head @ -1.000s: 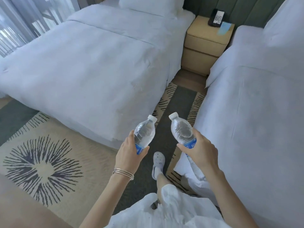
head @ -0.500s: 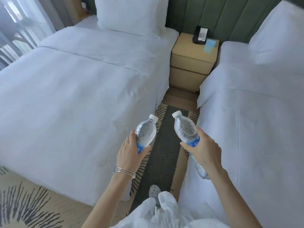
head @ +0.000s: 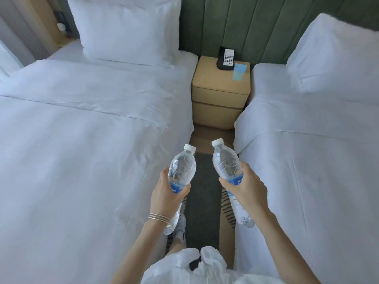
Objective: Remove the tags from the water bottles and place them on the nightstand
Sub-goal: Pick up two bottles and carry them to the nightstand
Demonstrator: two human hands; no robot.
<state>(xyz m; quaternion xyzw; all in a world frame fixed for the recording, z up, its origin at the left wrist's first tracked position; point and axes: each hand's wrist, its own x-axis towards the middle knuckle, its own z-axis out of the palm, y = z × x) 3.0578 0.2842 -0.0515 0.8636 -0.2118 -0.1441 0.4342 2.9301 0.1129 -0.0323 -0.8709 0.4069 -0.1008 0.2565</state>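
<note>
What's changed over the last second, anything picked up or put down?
The person has walked up the aisle between the beds, so the nightstand now sits nearer and straight ahead. Nothing taken or let go: the left hand still grips the left bottle, the right hand the right bottle. The phone and blue card stay on the nightstand.

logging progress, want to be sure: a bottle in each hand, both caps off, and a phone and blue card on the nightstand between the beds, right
Wrong on the caps: the head view shows a white cap on the left bottle and one on the right bottle. The rest holds: left hand and right hand each grip a bottle, phone and blue card on the nightstand.
</note>
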